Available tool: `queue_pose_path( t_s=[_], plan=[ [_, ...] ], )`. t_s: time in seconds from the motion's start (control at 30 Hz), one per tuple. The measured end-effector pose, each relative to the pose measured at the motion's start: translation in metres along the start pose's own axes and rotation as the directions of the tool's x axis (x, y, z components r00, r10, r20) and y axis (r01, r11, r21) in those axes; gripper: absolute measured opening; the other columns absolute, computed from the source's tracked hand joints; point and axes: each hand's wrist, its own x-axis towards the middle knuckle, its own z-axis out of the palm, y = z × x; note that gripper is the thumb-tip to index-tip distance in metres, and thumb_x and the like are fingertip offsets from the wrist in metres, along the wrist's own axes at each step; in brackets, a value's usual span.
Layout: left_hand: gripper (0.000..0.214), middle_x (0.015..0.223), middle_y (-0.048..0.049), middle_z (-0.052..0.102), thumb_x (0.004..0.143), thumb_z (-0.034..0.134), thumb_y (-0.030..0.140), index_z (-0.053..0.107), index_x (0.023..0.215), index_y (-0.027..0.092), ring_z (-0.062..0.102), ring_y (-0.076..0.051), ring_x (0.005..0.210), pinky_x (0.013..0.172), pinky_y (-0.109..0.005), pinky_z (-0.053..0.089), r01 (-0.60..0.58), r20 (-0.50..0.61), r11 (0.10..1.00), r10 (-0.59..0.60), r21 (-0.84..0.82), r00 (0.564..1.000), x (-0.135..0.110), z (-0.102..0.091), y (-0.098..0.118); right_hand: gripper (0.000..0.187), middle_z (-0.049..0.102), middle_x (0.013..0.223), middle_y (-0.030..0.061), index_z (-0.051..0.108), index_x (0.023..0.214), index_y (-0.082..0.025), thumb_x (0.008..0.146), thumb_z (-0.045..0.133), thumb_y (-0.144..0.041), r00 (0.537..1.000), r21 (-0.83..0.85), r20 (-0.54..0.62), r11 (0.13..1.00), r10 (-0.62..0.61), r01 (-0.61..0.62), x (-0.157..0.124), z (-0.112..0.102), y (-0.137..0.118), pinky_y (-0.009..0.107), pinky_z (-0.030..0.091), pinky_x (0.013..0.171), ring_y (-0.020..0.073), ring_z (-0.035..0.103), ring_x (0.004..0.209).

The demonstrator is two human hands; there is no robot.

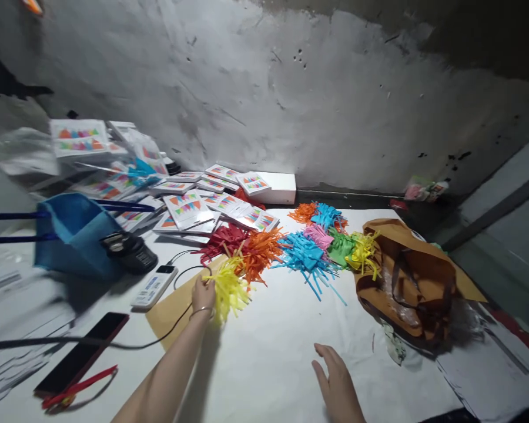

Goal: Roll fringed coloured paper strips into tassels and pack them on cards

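My left hand (203,294) is closed on the gathered end of a yellow paper tassel (230,288), whose fringe spreads to the right. Touching that fringe lie orange tassels (260,252) and dark red tassels (224,241). Over the white table in front of me, my right hand (334,376) has its thumb and fingers apart and holds nothing. Beyond it sit blue tassels (302,252), a pink tassel (318,236), a green tassel (340,247) and another yellow tassel (364,252), bunched together.
Printed packets (189,208) are heaped at the back left. A blue bag (73,235), a dark lidded cup (130,252), a power bank (155,286) with cables and a phone (81,355) occupy the left. On the right stands an open brown bag (405,282). A wall rises behind.
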Motion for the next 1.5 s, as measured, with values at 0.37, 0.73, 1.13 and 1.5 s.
queue_pose_path(
  t_s=[0.37,0.73,1.13,1.5],
  plan=[
    [0.041,0.124,-0.0169,0.058,0.086,0.042,0.042,0.062,0.111,0.017,0.049,-0.035,0.121,0.098,-0.055,0.041,-0.727,0.397,0.621,0.613,0.292,0.683,-0.095,0.076,-0.095,0.033,0.065,0.090,0.0117,0.067,0.090,-0.020,0.086,0.035,-0.026,0.881,-0.428,-0.345,0.782,0.323,-0.454,0.002,-0.066,0.204,0.032,0.048,0.071,0.0242,0.065,0.083],
    [0.034,0.116,-0.0097,0.065,0.087,0.048,0.044,0.065,0.109,0.024,0.064,-0.027,0.104,0.087,-0.043,0.056,-0.754,0.415,0.639,0.651,0.154,0.636,-0.097,0.103,-0.092,0.040,0.065,0.076,0.0093,0.065,0.083,-0.022,0.091,0.041,-0.052,0.914,-0.302,-0.398,0.930,0.078,-0.211,0.056,-0.063,0.182,0.036,0.048,0.069,0.0248,0.063,0.074],
    [0.050,0.137,-0.0088,0.053,0.081,0.048,0.005,0.056,0.125,0.027,0.045,-0.031,0.127,0.102,-0.057,0.037,-0.927,0.673,0.341,0.651,0.154,0.351,-0.073,0.299,0.055,0.017,0.066,0.101,0.0108,0.069,0.095,-0.017,0.084,0.056,-0.015,0.964,-0.055,-0.118,0.967,0.240,-0.248,0.394,-0.001,0.134,0.038,0.039,0.095,0.0240,0.057,0.106],
    [0.045,0.129,-0.0069,0.060,0.079,0.045,-0.001,0.068,0.104,0.028,0.048,-0.027,0.122,0.106,-0.054,0.026,-0.928,0.663,0.287,0.650,0.238,0.371,0.023,0.244,0.014,0.034,0.063,0.066,0.0002,0.060,0.093,-0.016,0.072,0.062,-0.043,0.846,0.535,-0.059,0.732,0.530,-0.421,0.365,-0.007,0.183,0.028,0.047,0.053,0.0182,0.061,0.058]
  ],
)
